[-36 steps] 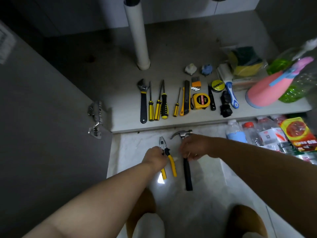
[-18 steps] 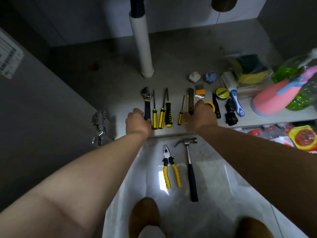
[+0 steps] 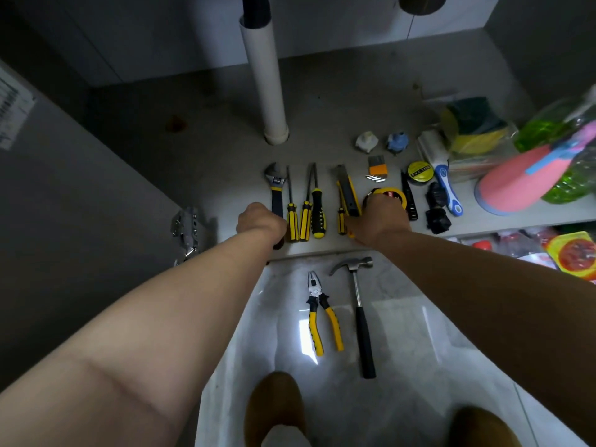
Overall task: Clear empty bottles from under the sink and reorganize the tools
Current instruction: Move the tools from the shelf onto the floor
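The cabinet floor (image 3: 200, 150) under the sink holds a row of tools near its front edge, beside the white drain pipe (image 3: 265, 82). The left hand (image 3: 259, 222) closes around the handle of the adjustable wrench (image 3: 274, 183); the right hand (image 3: 377, 221) covers the yellow tape measure (image 3: 388, 194) (its grip cannot be told). On the tiled floor below lie the hammer (image 3: 359, 304) and, just beside it, the yellow-handled pliers (image 3: 319, 312).

Home under-sink cabinet: drainpipe (image 3: 266, 85), cleaning sponges (image 3: 472, 124), spray bottles (image 3: 529, 175).
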A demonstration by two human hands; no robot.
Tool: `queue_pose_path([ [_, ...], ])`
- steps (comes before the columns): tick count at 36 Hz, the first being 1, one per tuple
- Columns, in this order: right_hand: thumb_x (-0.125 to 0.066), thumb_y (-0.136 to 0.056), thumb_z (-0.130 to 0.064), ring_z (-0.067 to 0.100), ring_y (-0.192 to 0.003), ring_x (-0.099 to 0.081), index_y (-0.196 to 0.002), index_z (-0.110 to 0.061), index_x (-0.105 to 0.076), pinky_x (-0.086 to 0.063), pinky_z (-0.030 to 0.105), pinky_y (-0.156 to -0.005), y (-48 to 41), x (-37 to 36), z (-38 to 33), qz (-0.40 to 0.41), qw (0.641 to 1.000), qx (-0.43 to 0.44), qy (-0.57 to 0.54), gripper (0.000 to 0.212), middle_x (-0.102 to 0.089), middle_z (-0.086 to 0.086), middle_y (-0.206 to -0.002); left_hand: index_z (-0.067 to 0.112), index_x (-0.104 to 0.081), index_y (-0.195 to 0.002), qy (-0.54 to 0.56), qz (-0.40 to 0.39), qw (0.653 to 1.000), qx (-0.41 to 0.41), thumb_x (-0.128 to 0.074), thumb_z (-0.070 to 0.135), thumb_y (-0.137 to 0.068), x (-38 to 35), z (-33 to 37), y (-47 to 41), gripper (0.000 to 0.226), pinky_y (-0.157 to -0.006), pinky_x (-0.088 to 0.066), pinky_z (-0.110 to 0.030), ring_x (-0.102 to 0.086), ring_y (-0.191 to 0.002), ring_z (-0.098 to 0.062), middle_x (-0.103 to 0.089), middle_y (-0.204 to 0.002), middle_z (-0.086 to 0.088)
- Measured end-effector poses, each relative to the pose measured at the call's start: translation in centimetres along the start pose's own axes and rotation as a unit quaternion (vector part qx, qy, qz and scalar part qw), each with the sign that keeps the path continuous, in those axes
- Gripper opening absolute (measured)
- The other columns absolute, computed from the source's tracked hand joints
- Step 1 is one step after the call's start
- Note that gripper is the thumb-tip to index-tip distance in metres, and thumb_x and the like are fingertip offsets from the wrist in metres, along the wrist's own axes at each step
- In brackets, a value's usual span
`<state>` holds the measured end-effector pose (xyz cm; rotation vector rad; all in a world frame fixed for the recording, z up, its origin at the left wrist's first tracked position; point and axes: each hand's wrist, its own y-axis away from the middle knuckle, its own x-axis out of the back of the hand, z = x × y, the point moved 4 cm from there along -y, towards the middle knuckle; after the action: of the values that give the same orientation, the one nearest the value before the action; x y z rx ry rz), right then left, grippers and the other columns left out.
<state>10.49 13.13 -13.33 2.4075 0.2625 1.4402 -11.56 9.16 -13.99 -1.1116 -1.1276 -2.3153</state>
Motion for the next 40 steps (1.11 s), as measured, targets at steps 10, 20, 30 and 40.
queue_pose_path([
  [10, -0.067, -0.090, -0.030, 0.013, -0.046, -0.067, -0.088, -0.009, -0.058, -0.040, 0.017, -0.036, 3.9, 0.8, 3.5, -0.168, 0.980, 0.066, -0.087, 0.024, -0.071, 0.008, -0.057, 0.005, -0.063, -0.109, -0.022, 0.008, 1.000, -0.014, -0.070, 0.010, -0.085, 0.0, -0.8, 0.7, 0.026, -0.089, -0.053, -0.032, -0.064, -0.111, -0.033, -0.066, -0.118, -0.015],
  [20, -0.062, -0.093, -0.028, 0.018, -0.055, -0.070, -0.081, -0.010, -0.067, -0.040, 0.018, -0.039, 9.5, -2.2, 6.6, -0.401, 0.915, 0.009, -0.032, 0.022, -0.076, 0.014, -0.078, 0.013, -0.066, -0.082, 0.243, -0.022, 0.966, -0.085, -0.072, 0.016, -0.092, -1.3, -7.0, 7.1, 0.011, -0.069, -0.046, -0.029, -0.055, -0.069, -0.020, -0.063, -0.073, -0.002],
  [30, -0.059, -0.075, -0.015, 0.015, -0.040, -0.063, -0.066, -0.011, -0.060, -0.043, 0.019, -0.036, 12.9, -9.5, 9.4, -0.320, 0.945, -0.064, 0.023, 0.010, -0.065, 0.001, -0.047, 0.006, -0.075, -0.095, 0.203, -0.260, 0.943, -0.037, -0.071, 0.001, -0.090, -6.3, -15.8, 12.2, 0.008, -0.054, -0.044, -0.020, -0.054, -0.063, -0.011, -0.061, -0.073, -0.004],
  [40, -0.057, -0.088, -0.018, 0.027, -0.095, -0.064, -0.108, -0.013, -0.055, -0.051, 0.031, -0.073, 11.9, -11.4, 8.5, -0.228, 0.970, -0.078, 0.031, 0.021, -0.063, 0.009, -0.108, 0.002, -0.075, -0.099, 0.243, -0.201, 0.947, 0.063, -0.075, 0.005, -0.088, -9.9, -16.1, 10.3, 0.012, -0.066, -0.060, -0.034, -0.065, -0.073, -0.024, -0.071, -0.086, -0.018],
])
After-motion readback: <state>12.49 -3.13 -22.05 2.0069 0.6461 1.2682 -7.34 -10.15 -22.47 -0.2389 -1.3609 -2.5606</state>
